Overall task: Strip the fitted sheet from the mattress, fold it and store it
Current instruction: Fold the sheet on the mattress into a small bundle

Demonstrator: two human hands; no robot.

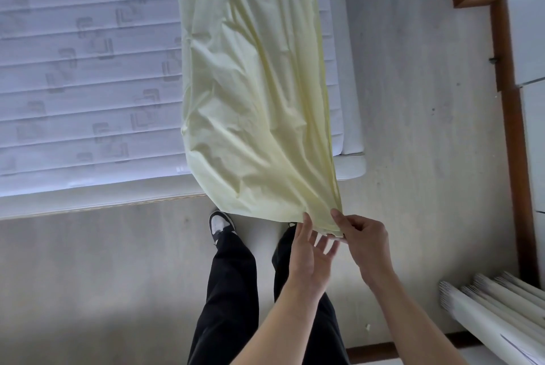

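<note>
My right hand (364, 242) pinches the near corner of the pale yellow fitted sheet (253, 93), while my left hand (309, 255) is spread open just beneath that edge, ready to catch the layers. The sheet lies as a long narrow strip along the bare mattress (88, 69), its end lifted off the foot, probably so I can fold it lengthwise.

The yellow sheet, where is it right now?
The yellow sheet lies in a long strip along the mattress's right side, its near end pinched by the right hand.
</note>
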